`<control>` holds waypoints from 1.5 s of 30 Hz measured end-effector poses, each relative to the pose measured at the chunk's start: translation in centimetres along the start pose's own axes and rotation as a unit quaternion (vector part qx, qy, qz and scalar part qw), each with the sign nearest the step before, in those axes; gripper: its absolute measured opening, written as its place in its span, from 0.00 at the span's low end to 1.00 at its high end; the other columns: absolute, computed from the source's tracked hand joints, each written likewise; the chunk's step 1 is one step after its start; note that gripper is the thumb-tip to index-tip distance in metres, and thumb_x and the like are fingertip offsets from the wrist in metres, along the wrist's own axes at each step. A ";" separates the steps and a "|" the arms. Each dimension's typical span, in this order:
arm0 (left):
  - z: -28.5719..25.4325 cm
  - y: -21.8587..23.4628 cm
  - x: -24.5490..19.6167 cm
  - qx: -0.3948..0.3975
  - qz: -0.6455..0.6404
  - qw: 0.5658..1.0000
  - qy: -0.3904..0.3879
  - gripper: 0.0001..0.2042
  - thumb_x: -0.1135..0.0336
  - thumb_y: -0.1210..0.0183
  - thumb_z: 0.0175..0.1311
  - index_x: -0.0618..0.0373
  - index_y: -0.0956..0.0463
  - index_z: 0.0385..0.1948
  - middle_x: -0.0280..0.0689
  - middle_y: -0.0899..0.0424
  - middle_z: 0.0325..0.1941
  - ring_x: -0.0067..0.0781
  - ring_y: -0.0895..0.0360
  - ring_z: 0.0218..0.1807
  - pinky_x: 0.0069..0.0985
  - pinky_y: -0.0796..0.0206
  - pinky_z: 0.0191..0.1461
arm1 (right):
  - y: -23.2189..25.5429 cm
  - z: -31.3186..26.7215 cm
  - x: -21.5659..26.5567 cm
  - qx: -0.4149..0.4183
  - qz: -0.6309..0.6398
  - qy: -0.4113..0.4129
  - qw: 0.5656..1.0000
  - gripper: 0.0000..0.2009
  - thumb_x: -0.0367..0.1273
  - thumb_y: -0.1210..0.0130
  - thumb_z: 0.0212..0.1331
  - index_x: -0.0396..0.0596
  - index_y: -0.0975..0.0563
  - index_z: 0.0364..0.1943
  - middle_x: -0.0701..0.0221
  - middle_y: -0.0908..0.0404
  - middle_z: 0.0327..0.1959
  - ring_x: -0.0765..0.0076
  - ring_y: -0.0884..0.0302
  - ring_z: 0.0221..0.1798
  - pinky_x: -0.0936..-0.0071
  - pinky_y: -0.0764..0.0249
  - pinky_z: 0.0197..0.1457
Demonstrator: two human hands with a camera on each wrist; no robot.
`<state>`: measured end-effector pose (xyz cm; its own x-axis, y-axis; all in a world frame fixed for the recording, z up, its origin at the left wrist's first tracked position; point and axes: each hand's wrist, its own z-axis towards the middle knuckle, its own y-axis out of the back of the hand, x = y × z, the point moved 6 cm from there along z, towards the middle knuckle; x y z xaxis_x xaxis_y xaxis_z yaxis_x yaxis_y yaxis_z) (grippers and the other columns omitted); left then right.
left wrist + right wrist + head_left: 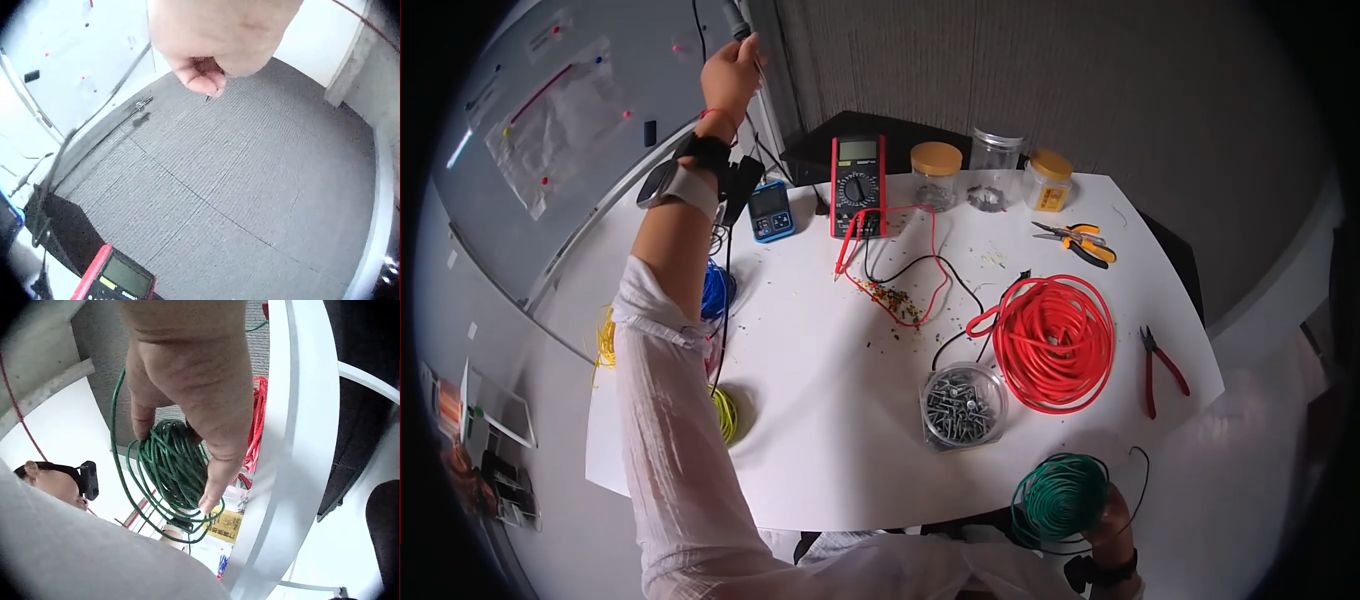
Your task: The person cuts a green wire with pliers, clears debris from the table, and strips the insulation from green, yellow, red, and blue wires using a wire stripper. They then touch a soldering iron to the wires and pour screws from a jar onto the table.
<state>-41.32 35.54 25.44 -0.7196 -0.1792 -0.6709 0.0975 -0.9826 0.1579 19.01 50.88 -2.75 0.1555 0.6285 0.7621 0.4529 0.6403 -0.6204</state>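
Note:
My left hand point(730, 82) is raised at the upper left, beyond the table's far edge, its fingers curled around a grey-handled tool point(737, 20). In the left wrist view most of that tool is hidden by the hand point(219, 44); only a small metal tip point(208, 98) peeks out below the fingers. Near the front right edge of the table, my right hand point(1112, 525) grips a coil of green wire point(1062, 497). The right wrist view shows thumb and fingers spread around the green coil point(172, 465), with a few loose loops hanging off it.
On the white table point(820, 430) lie a multimeter point(858, 185), a blue-edged meter point(771, 212), a red coil point(1055, 345), a tub of screws point(963, 405), orange-handled pliers point(1080, 245) and red-handled cutters point(1162, 370). Jars point(935, 175) line the back. A whiteboard point(600, 90) stands left.

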 end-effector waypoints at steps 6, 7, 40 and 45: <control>-5.8 1.0 -0.9 0.160 -0.016 0.985 0.066 0.17 0.55 0.49 0.59 0.61 0.25 0.22 0.32 0.24 0.17 0.16 0.34 0.14 0.16 0.40 0.18 | -0.9 0.3 0.4 -0.004 -0.078 -0.028 0.997 0.30 0.34 0.36 0.35 0.33 0.31 0.47 0.56 0.29 0.48 0.57 0.30 0.51 0.62 0.33 0.54; -7.4 1.6 -1.5 0.204 0.012 0.976 0.071 0.17 0.55 0.50 0.59 0.61 0.25 0.21 0.32 0.25 0.17 0.16 0.35 0.13 0.16 0.41 0.17 | -0.7 0.2 0.3 -0.007 -0.076 -0.029 0.997 0.30 0.34 0.36 0.35 0.33 0.31 0.47 0.56 0.29 0.48 0.57 0.30 0.51 0.62 0.33 0.54; -26.7 -0.4 11.6 0.423 0.207 0.831 0.297 0.11 0.67 0.46 0.48 0.65 0.24 0.13 0.40 0.24 0.13 0.31 0.24 0.15 0.25 0.30 0.18 | 0.0 -3.7 -3.5 0.083 0.053 -0.070 0.993 0.24 0.25 0.45 0.37 0.35 0.30 0.46 0.56 0.27 0.46 0.54 0.29 0.49 0.58 0.31 0.53; -26.1 -0.7 10.9 0.464 0.428 0.772 0.073 0.14 0.61 0.49 0.45 0.62 0.24 0.11 0.45 0.24 0.13 0.40 0.23 0.20 0.31 0.31 0.26 | -0.2 -3.7 -3.6 0.088 0.065 -0.054 0.993 0.24 0.25 0.44 0.37 0.37 0.29 0.47 0.57 0.27 0.46 0.54 0.30 0.50 0.58 0.32 0.54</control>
<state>-31.25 33.00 -0.88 -0.5731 -0.8137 -0.0975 -0.0896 -0.0561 0.9944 21.67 46.89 -4.67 0.1039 0.7482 0.6553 0.2730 0.6121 -0.7421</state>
